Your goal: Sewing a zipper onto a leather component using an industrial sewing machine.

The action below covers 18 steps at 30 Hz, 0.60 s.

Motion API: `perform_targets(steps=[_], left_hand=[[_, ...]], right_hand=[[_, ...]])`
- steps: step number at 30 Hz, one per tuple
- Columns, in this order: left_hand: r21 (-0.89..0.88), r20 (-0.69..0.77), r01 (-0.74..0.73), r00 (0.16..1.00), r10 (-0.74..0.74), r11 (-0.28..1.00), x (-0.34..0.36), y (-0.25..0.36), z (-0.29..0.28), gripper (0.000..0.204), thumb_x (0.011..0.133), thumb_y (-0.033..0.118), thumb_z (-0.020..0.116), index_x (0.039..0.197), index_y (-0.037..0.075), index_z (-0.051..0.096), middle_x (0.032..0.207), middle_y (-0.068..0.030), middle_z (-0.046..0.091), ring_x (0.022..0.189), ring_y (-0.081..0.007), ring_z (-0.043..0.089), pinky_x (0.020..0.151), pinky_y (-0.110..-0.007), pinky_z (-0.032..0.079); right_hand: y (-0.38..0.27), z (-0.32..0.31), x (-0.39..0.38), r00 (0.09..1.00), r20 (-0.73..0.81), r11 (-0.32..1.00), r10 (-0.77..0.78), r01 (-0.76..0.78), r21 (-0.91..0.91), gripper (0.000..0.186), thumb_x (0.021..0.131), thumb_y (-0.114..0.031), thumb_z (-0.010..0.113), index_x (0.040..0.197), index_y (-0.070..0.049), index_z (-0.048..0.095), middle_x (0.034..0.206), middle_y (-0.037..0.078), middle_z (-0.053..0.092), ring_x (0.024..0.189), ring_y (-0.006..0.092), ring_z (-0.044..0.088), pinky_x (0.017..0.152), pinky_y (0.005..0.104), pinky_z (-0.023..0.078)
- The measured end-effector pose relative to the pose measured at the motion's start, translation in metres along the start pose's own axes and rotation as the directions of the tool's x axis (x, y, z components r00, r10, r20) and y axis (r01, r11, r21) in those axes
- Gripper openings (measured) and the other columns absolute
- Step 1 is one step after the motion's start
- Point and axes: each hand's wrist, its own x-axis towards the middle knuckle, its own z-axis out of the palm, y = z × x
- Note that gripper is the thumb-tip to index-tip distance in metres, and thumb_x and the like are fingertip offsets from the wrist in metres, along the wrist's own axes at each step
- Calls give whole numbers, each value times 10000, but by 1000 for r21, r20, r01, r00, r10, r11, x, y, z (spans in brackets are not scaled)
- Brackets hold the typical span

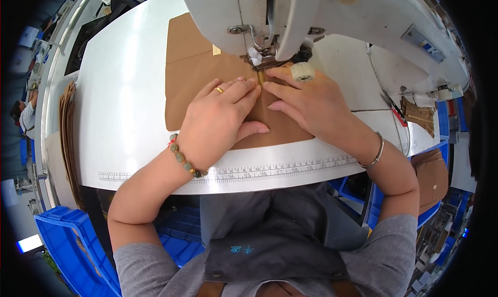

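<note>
1. In the head view, the brown panel (189, 102) lies flat on the white worktop (116, 100), under the fingers of both hands and reaching out beyond them to the left.
2. Your left hand (213, 115) rests palm down with the thumb spread away from the fingers; it appears to press rather than grip, probably to keep the panel from lifting.
3. Your right hand (317, 97) lies opposite, also loosely spread, its fingertips on the panel; whether any finger pinches an edge, you cannot tell.
4. Between both sets of fingertips runs a narrow brass-coloured strip (261, 79), likely kept there to line up with the presser foot (263, 63) just beyond them.
5. Well right of the fingers lie red-handled snips (398, 115), seemingly parked within reach but clear of the panel.
6. Nearer you than the fingers, a ruler scale (264, 171) follows the worktop's front edge.
</note>
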Motion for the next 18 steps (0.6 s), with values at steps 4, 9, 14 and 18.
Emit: perform_targets(steps=[4,9,14,18], left_hand=[[11,-6,35,999,-35,999,5,-7,5,673,838,484,784,1323,23,703,1332,-82,691,1231,-278,663,1106,-501,497],[35,0,66,998,-67,997,7,-9,5,675,846,483,779,1335,25,697,1344,-79,683,1229,-277,658,1110,-505,491],[39,-8,80,997,-80,996,6,-9,6,681,850,486,774,1349,29,691,1349,-81,679,1234,-272,654,1119,-508,482],[21,-3,71,997,-71,997,6,-10,6,686,852,493,770,1353,31,688,1360,-84,678,1251,-271,647,1127,-512,474]], right_hand=[[2,4,3,988,-124,994,-94,86,-73,374,871,-298,798,1157,-73,709,1128,67,697,1102,266,659,1002,413,507],[4,3,4,994,-75,995,-81,77,-60,401,877,-300,795,1175,-48,702,1186,96,699,1150,273,652,1046,437,493],[5,1,3,998,-27,997,-51,49,-58,487,957,-305,729,1389,-86,676,1347,117,707,1203,337,667,987,442,521],[4,1,4,999,-11,998,-39,39,-43,485,964,-316,724,1390,-89,675,1342,125,710,1183,347,679,980,446,524]])
